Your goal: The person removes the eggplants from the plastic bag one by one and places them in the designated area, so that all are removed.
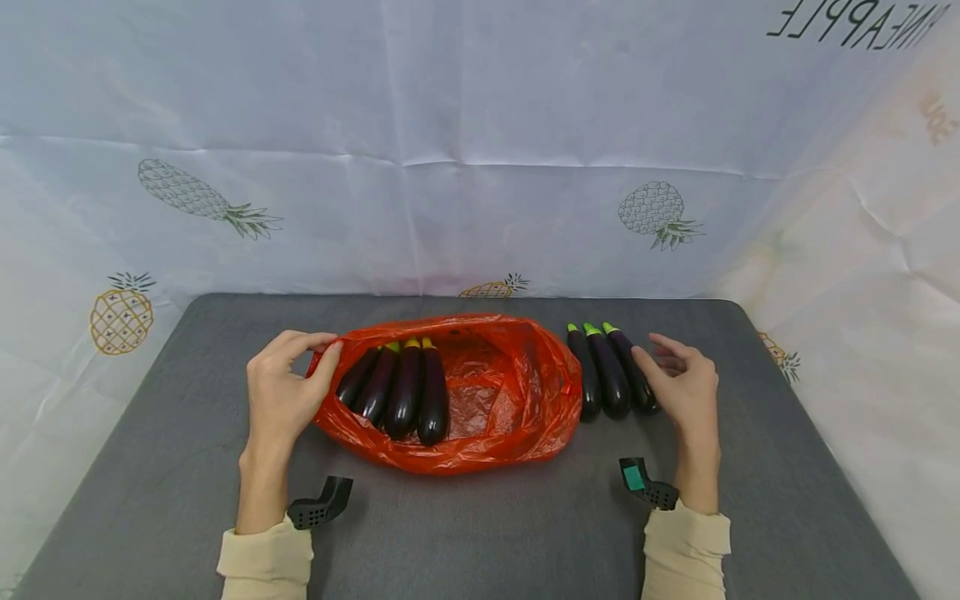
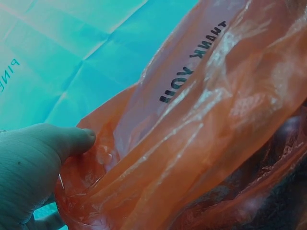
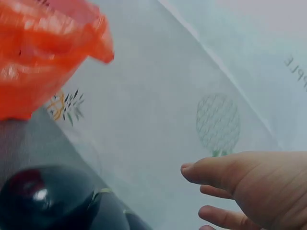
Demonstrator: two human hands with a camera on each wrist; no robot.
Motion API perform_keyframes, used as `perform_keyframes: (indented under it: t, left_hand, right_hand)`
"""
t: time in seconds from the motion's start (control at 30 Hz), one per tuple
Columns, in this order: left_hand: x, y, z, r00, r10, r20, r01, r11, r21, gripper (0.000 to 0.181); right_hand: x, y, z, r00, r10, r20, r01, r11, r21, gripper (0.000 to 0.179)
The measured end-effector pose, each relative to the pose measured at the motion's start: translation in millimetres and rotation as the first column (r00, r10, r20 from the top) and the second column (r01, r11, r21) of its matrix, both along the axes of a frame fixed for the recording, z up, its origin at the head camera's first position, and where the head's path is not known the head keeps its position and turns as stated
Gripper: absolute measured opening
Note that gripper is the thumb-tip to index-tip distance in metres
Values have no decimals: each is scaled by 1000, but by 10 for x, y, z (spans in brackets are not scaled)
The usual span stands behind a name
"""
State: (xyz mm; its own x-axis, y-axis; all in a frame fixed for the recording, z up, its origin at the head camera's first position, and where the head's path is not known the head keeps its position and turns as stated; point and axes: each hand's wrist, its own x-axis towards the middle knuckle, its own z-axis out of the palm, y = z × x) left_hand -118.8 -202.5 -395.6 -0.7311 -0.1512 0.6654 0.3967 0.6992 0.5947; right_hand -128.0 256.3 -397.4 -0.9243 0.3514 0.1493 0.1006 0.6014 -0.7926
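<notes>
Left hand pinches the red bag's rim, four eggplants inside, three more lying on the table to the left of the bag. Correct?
Not quite: the three loose eggplants lie to the right of the red bag, as the head view shows. The left hand does pinch its rim, and four eggplants are inside.

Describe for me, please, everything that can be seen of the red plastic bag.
The red plastic bag looks thin, glossy, crinkled and slightly see-through, with dark lettering reading "THANK YOU" in the left wrist view. It sits on the grey table, its wide oval mouth open. The left hand pinches its left rim. Four eggplants lie side by side in its left part. Its right end is close by three more eggplants; whether they touch is unclear.
</notes>
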Motion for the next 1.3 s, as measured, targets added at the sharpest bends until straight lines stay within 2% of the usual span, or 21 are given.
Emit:
perform_keyframes:
  t: [0.27, 0.63, 0.87, 1.07, 1.3]
  left_hand:
    - [-2, 0, -1, 1000, -3, -6, 3, 1000, 0, 8]
    - [-3, 1, 2, 1000, -6, -8, 6, 1000, -4, 8]
    - [4, -4, 2, 1000, -6, -9, 6, 1000, -3, 9]
    - [7, -8, -1, 1000, -10, -15, 10, 1000, 3, 8]
    - [5, -10, -17, 1000, -14, -18, 14, 1000, 8, 8]
  right_hand:
    - [23, -183, 160, 989, 32, -146, -38, 999, -36, 39]
    - [82, -467, 340, 963, 97, -250, -114, 992, -52, 32]
    - [98, -667, 378, 929, 212, -302, -251, 963, -96, 30]
    - [112, -767, 384, 911, 245, -332, -301, 945, -128, 29]
    - [119, -884, 341, 870, 315, -380, -388, 912, -133, 28]
